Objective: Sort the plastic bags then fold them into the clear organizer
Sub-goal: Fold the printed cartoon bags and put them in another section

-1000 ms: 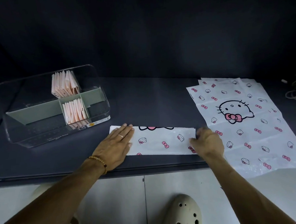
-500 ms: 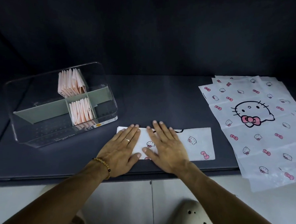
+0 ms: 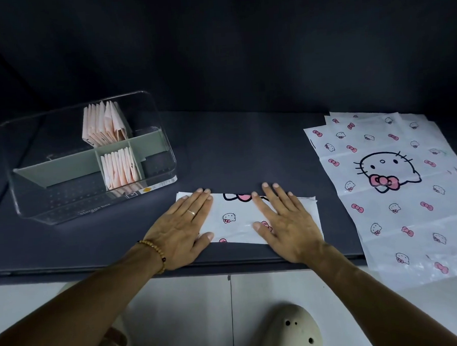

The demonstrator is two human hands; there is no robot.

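Right hand (image 3: 287, 222) slid rightward; organizer (image 3: 153, 182) label perhaps "Storage box".

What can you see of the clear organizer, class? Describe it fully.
The clear organizer is a see-through plastic box with rounded corners, standing open-topped on the dark counter, left of both hands and touching neither. Grey-green dividers split it into compartments. Two compartments hold upright rows of folded pink bags; the others look unfilled. Small lettering and a yellow sticker mark its front edge.

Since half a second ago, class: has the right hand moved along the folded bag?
Yes. The right hand slid rightward along the folded bag, away from the left hand.
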